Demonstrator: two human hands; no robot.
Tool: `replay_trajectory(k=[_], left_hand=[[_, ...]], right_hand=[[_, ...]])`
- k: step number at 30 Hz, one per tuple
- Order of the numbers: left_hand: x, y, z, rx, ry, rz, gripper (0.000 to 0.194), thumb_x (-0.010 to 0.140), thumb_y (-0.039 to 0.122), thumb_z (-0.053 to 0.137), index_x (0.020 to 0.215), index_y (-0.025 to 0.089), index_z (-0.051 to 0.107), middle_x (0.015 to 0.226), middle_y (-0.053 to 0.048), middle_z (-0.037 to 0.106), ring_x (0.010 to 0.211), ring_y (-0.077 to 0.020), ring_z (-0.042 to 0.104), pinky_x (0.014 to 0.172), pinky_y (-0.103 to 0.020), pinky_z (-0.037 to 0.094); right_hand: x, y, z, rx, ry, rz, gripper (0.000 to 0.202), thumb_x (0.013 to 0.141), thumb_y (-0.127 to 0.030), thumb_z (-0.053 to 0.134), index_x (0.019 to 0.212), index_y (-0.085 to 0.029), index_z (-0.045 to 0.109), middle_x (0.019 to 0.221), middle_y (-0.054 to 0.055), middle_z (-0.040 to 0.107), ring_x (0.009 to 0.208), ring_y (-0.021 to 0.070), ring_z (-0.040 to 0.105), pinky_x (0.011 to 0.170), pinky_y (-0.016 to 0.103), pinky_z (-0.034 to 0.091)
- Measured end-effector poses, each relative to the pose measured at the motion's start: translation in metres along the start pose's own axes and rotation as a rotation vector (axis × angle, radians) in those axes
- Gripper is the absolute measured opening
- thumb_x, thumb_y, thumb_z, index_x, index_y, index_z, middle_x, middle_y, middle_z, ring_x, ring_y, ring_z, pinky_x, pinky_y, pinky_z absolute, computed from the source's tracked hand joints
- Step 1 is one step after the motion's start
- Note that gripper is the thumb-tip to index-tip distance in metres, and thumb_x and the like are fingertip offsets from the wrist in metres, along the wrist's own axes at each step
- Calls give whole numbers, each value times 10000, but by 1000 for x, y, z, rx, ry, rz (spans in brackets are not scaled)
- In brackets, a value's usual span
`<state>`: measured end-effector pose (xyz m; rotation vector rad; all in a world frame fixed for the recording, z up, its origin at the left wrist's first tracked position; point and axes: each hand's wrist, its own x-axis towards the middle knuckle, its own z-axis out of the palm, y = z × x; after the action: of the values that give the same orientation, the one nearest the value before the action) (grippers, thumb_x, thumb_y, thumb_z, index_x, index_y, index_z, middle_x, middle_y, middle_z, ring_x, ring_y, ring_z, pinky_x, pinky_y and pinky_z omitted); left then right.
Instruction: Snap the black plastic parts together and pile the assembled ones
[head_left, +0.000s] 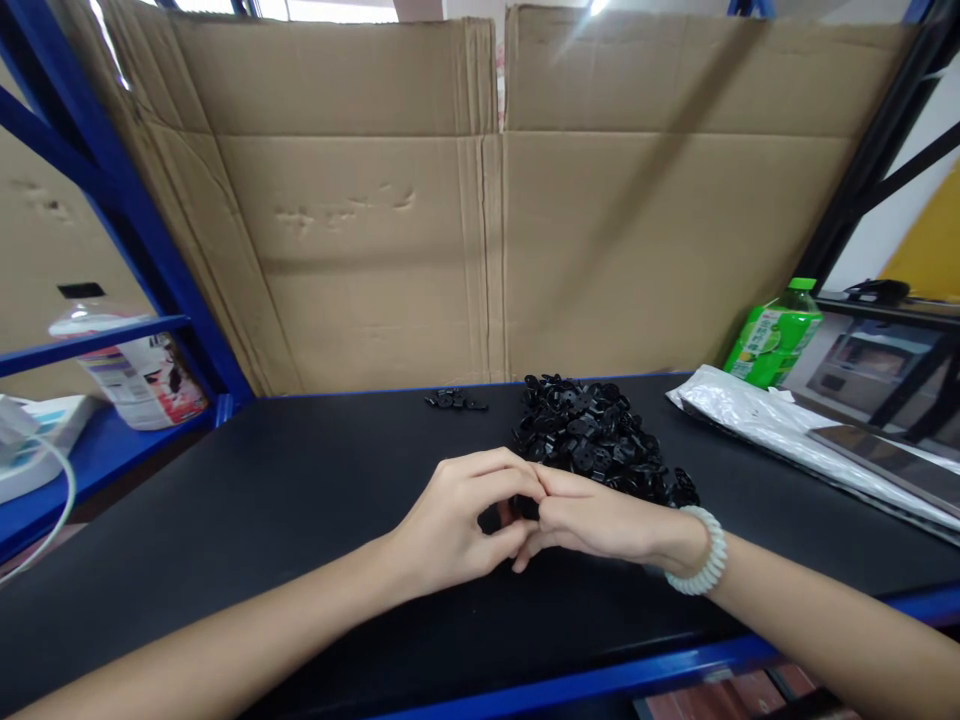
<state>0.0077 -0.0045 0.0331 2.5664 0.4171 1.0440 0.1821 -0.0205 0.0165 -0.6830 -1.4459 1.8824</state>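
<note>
Head view: the black tabletop (322,470) looked smooth, edged in blue metal (570,690), with creased cardboard (360,200) walling off 12 o'clock. The left hand (469,515) and right hand (592,520) met mid-table, fingers all curled in; couldn't tell if either gripped anything. From there, a heap of shiny little black plastic-looking parts (585,430), some roundish, sat just off at 1 o'clock, a smaller cluster (454,400) at 11, and a green bottle (776,335) at 2.
</note>
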Motion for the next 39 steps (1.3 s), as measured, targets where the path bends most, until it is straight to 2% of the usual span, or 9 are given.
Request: replay_trajectory(k=[5,9,14,19,25,28,32,36,39], left_hand=[[-1,-7,2,52,57,104,183,768,72,649,945,115,663,931,-94,697,683,-132,639,647,-237,542],[-1,-7,4,103,56,152,222,722,38,628,923,129,644,900,-77,686,747,-154,623,680,-257,520],[0,-7,4,152,-26,104,207,664,20,568,827,137,616,806,-44,634,694,-142,562,642,-255,473],[-1,-9,4,134,-60,69,214,635,11,582,805,134,621,783,-38,626,674,-131,544,617,-235,455],[-4,-11,9,43,-64,-6,210,611,15,608,783,135,619,777,-31,604,643,-114,527,563,-202,453],[-5,-12,8,-3,-94,-23,176,646,36,636,788,137,611,792,-34,601,642,-111,535,552,-193,463],[-5,-11,3,-53,-134,-29,108,736,86,675,784,145,599,820,-46,608,675,-120,561,577,-195,485],[-3,-11,-2,-58,-70,52,83,815,143,656,752,153,604,877,-73,628,742,-138,598,662,-232,519],[-2,-11,-3,-44,-6,146,69,846,115,616,792,155,634,912,-97,645,796,-157,618,699,-258,537]], right_hand=[[-3,-4,-1,37,-15,18,193,763,-90,546,939,-168,559,875,-3,578,801,123,634,841,334,530],[-3,-5,0,34,-13,35,225,716,-37,519,895,-165,561,864,-9,592,826,124,635,864,345,526],[0,1,2,-3,41,34,177,703,-13,511,795,-159,553,806,-27,598,785,96,634,817,285,535],[1,7,1,58,34,59,256,676,-27,483,882,-155,567,823,-12,644,784,130,678,833,341,540],[0,5,8,81,2,92,255,668,-56,475,886,-139,580,787,20,679,814,183,705,887,409,513],[-2,4,11,88,-4,104,260,676,-76,498,914,-147,571,790,14,674,823,194,710,930,456,485],[-4,4,9,69,-1,126,190,752,-142,552,940,-145,578,822,28,672,857,201,710,975,482,444],[-6,0,2,76,-2,105,129,792,-169,585,919,-146,592,821,27,665,894,191,694,994,443,437],[-10,-6,-1,86,-9,63,153,801,-156,613,954,-151,607,883,29,660,926,184,673,962,415,474]])
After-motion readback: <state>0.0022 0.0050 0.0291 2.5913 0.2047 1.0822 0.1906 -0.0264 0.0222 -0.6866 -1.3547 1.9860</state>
